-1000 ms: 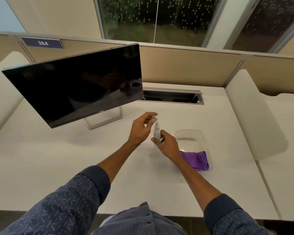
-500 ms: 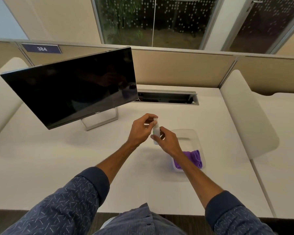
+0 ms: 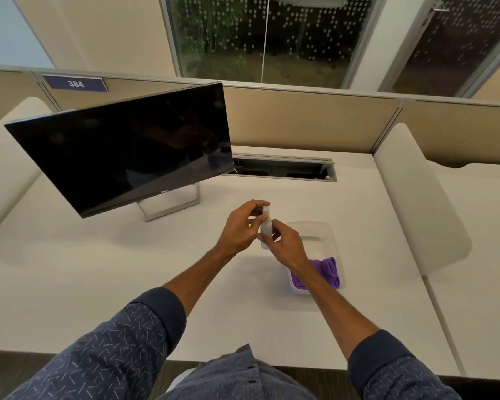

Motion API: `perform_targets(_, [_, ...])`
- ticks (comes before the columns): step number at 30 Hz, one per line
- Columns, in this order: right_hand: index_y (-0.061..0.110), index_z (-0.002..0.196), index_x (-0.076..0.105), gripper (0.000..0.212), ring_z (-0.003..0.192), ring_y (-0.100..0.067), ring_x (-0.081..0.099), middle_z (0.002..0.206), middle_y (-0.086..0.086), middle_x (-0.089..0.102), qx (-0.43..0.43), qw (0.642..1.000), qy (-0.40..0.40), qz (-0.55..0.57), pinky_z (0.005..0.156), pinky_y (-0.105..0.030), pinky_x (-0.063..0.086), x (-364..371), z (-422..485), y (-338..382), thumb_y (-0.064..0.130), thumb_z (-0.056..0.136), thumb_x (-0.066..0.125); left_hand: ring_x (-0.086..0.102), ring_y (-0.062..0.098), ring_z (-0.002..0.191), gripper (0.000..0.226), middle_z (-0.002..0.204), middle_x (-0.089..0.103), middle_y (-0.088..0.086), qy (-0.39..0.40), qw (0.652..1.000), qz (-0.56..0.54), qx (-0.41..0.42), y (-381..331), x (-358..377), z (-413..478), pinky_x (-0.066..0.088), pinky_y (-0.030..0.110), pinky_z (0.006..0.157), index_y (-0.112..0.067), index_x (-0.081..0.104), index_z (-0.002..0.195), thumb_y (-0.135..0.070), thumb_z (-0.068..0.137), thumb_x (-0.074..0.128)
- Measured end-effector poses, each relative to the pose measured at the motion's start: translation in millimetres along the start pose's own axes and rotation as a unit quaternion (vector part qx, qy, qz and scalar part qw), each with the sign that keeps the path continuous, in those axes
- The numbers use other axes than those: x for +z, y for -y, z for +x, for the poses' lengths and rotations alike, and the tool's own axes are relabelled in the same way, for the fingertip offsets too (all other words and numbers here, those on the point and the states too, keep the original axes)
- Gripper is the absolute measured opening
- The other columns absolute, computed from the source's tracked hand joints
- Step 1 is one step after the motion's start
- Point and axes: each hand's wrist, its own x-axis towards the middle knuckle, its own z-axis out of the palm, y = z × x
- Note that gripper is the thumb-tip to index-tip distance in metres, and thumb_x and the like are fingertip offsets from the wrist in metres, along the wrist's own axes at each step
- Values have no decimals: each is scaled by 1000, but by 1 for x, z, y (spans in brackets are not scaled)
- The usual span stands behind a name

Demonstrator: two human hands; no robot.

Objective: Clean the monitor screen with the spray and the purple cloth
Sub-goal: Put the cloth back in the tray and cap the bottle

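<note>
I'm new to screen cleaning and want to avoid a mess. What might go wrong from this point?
1. Both the left hand and the right hand grip the small spray bottle over the desk; if its top comes off abruptly, liquid may spill.
2. The purple cloth lies in the tray, so spray put on the monitor might run down before it is wiped.
</note>
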Motion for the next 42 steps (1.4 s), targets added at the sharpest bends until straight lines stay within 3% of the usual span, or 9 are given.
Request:
perform_targets(10, [13,132,66,48,103,-23,72,126,-6,72,16,998,-49,27,91,-41,65,-21,11,-8,46,98,73,67,19,129,53,148,67,2,8,1000,6,3,-12,9,13,55,38,112,-23,58,153,-40,104,69])
perform_targets(15, [11,126,69,42,104,-24,67,121,-8,67,30,992,-124,17,90,-35,58,-47,12,-30,40,96,77,43,22,157,57,171,42,-7,38,993,98,-44,-14,23,20,31,50,131,-37,43,162,-61,111,40])
perform_targets(20, [10,125,69,38,90,-23,67,115,-8,70,84,985,-151,2,86,-43,58,-69,7,-59,33,97,77,23,19,167,55,179,26,-7,130,975,178,-41,-1,40,16,18,42,136,-34,28,170,-49,117,32])
perform_targets(26, [7,108,74,30,93,-29,76,104,-8,80,134,979,-150,22,78,-29,47,-61,3,-79,35,104,67,6,18,170,61,182,8,-3,227,928,295,22,15,54,17,8,37,137,-23,13,174,-39,119,34])
perform_targets(34, [-3,109,73,37,93,-36,74,102,-19,79,127,981,-146,10,85,-46,60,-42,12,-76,32,109,61,8,18,170,62,182,10,0,240,923,299,26,26,63,15,9,36,138,-19,12,174,-38,119,34])
perform_targets(38, [-3,105,72,44,92,-34,74,98,-18,78,131,979,-158,9,86,-47,61,-41,13,-76,34,113,49,12,17,169,62,181,15,-2,237,928,288,18,29,64,14,11,34,137,-20,14,173,-39,118,35])
perform_targets(42, [-3,105,72,43,93,-34,74,99,-17,78,131,979,-153,11,87,-47,61,-42,15,-76,33,114,50,15,17,169,62,181,18,-3,236,929,284,12,30,65,15,14,35,137,-22,16,173,-39,118,37])
